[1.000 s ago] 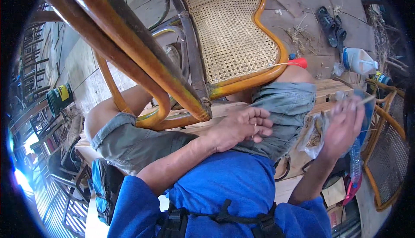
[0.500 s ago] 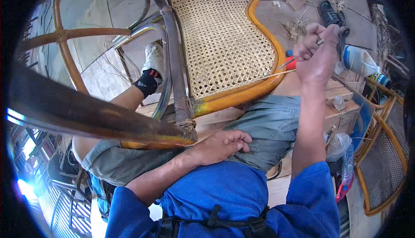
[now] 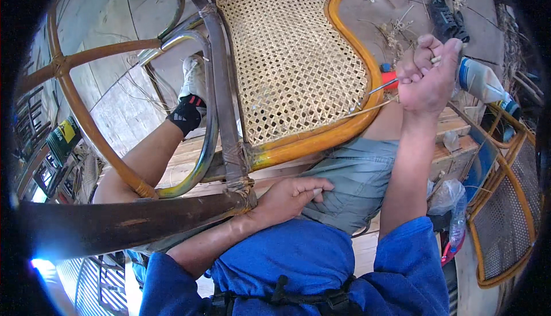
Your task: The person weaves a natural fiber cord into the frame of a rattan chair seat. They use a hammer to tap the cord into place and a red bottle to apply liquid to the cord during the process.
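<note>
A woven cane panel [image 3: 293, 52] in a curved orange-brown rattan frame [image 3: 327, 138] lies before me, part of a chair. My right hand [image 3: 427, 75] is closed in a fist beyond the panel's right edge. A thin metal awl-like tool [image 3: 383, 86] runs from the fist to the panel's edge; its handle is hidden by the fingers. A pale cane strand [image 3: 373, 109] stretches from the panel's edge towards this hand. My left hand [image 3: 293, 198] rests palm down on my thigh, fingers loosely bent, apparently holding nothing, beside the lashed joint [image 3: 244, 195] of a dark pole.
A dark rattan pole [image 3: 132, 227] crosses at lower left, near bent frame pieces [image 3: 86, 138]. A red object [image 3: 390, 79] sits behind the tool's shaft. Right of me are plastic bags [image 3: 447, 196], a plastic bottle [image 3: 458, 221] and another rattan-framed panel [image 3: 505, 235]. Black shoes [image 3: 445, 20] lie beyond.
My right hand has shifted slightly right and down. The dark pole at lower left has swung lower, uncovering more of my left leg, and the chair frame has moved slightly left. My left hand stays on my thigh.
</note>
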Demonstrator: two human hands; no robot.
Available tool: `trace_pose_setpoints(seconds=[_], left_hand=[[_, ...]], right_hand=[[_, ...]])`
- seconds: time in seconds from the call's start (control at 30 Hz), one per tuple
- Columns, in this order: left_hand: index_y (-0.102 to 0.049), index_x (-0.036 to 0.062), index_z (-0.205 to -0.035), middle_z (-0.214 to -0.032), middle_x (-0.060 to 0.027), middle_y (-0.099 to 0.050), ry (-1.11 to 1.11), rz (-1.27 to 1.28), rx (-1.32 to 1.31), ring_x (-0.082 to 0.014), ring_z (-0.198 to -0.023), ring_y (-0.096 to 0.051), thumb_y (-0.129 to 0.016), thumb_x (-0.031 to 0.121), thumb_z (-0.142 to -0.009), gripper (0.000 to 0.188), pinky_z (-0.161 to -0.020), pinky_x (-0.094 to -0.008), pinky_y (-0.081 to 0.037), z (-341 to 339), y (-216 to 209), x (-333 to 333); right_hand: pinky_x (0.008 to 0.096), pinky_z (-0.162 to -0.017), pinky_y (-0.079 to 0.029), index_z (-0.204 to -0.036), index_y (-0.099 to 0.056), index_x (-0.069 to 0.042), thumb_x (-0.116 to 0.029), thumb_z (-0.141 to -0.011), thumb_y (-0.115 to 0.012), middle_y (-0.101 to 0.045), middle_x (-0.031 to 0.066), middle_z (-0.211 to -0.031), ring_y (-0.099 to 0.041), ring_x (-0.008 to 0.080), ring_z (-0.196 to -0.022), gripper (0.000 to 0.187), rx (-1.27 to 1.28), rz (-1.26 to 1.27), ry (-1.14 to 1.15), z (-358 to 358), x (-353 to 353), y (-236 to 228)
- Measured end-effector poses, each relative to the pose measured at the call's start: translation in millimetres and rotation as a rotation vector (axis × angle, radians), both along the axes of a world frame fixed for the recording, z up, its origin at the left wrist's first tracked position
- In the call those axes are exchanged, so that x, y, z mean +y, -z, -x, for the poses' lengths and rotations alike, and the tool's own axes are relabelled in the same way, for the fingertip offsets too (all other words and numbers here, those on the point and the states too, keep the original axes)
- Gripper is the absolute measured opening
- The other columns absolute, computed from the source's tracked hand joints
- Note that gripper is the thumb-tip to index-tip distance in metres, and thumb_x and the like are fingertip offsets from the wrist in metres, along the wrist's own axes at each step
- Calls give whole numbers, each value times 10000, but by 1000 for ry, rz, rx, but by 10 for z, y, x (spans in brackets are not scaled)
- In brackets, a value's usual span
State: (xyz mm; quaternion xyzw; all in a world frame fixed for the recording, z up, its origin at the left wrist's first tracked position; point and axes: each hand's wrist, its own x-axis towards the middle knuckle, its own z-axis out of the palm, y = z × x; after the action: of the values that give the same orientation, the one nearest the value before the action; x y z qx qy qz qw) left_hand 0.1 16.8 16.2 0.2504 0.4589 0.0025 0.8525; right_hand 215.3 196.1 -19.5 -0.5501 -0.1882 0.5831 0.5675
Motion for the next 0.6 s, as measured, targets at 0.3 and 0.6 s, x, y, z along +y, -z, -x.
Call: trace_pose_setpoints(seconds=[0.3,0.6], left_hand=[[-454,64,-1133,-884,-37,-584,-105,44,21,-70,-611,-519,-420,128,-934,211,-566,-225,-451,-25,63,-50],[-560,47,-971,-857,-13,-593,-72,62,25,-71,-644,-549,-492,151,-913,137,-595,-222,-460,-31,56,-25]], right_hand=[[212,-368,-218,-796,-498,-47,-601,-871,-411,-222,-68,-496,-229,53,-391,565,17,7,-17,3,17,55],[220,-378,-219,-797,-495,-43,-540,-903,-403,-225,-61,-501,-229,56,-406,516,-26,50,-16,92,30,96]])
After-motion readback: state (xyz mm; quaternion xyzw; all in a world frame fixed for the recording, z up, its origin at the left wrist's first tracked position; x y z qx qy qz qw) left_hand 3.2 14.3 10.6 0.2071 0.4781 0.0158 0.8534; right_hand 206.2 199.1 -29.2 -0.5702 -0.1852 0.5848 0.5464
